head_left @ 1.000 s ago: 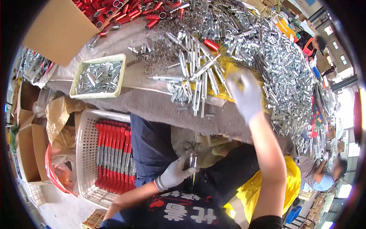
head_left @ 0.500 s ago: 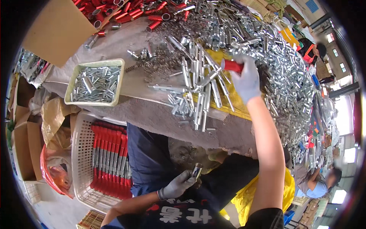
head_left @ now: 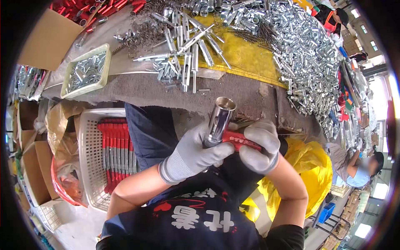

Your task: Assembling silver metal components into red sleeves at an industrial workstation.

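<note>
- The chrome tube [head_left: 221, 119] is standing up out of the left hand [head_left: 193, 152], its long axis running from lower left to upper right, close to upright in the view and leaning slightly right.
- Its open, ringed mouth is pointing up toward the worktable [head_left: 246, 98], and its lower end is sitting within the grip.
- The left hand, in a grey glove, is closing around the tube's lower part; most of the barrel is rising clear above the fingers.
- The red cylinder [head_left: 236, 139] is lying crosswise, its long axis sloping gently down from left to right.
- Its left end is meeting the lower part of the tube in the view; whether the two are touching, I cannot tell.
- The right hand [head_left: 261, 146], also gloved, is pinching the red cylinder's right part between fingers above and thumb below, leaving the left part showing.
- Both pieces are being held in front of the person's torso, on the near side of the worktable.
</note>
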Action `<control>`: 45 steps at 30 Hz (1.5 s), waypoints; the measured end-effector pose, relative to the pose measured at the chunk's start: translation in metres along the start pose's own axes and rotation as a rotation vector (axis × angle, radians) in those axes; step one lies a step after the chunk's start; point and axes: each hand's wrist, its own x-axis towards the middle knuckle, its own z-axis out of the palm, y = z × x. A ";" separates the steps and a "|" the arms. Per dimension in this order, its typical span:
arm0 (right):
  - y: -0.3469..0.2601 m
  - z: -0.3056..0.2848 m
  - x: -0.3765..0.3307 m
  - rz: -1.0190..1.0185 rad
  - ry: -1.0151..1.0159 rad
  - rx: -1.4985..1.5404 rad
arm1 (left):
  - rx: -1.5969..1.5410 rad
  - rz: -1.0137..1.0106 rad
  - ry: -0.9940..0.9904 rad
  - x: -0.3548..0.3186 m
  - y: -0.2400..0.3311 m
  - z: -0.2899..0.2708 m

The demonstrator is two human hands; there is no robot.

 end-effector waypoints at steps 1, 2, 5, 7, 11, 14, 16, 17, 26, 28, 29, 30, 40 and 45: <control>-0.004 0.007 -0.010 0.034 0.064 0.096 | 0.018 0.015 0.039 0.000 0.000 0.005; -0.019 0.009 -0.016 0.294 0.004 0.102 | 0.039 0.037 0.087 0.001 0.000 0.005; -0.040 -0.002 -0.020 0.784 0.045 0.474 | 0.069 0.055 0.037 0.001 -0.011 0.006; -0.051 0.020 -0.023 1.068 0.497 0.944 | 0.082 0.087 0.073 -0.001 -0.022 0.017; -0.050 0.043 -0.024 1.089 0.761 1.007 | 0.243 0.181 0.128 0.012 -0.047 0.018; -0.042 0.048 -0.022 1.121 0.777 1.121 | 0.468 0.219 0.144 0.010 -0.050 0.021; -0.029 0.042 -0.036 1.120 0.719 1.039 | 0.507 0.036 0.082 0.007 -0.038 0.015; -0.027 0.031 -0.035 1.097 0.703 0.934 | 0.412 0.025 0.127 0.002 -0.039 0.009; -0.021 -0.035 -0.005 0.751 -0.268 0.273 | 1.321 0.294 -0.197 0.002 -0.003 -0.038; -0.018 -0.023 -0.008 0.744 -0.217 0.262 | 1.346 0.190 -0.214 0.003 0.006 -0.035; -0.016 -0.017 -0.008 0.741 -0.155 0.240 | 1.414 0.038 -0.209 0.007 0.017 -0.031; -0.013 -0.012 -0.005 0.753 -0.156 0.239 | 1.409 0.039 -0.207 0.010 0.016 -0.033; 0.028 0.036 0.034 0.957 -0.306 0.682 | 1.298 0.412 0.103 0.019 -0.002 -0.067; 0.177 0.018 0.052 1.081 -0.202 -0.187 | 0.898 0.423 0.232 0.024 0.010 -0.077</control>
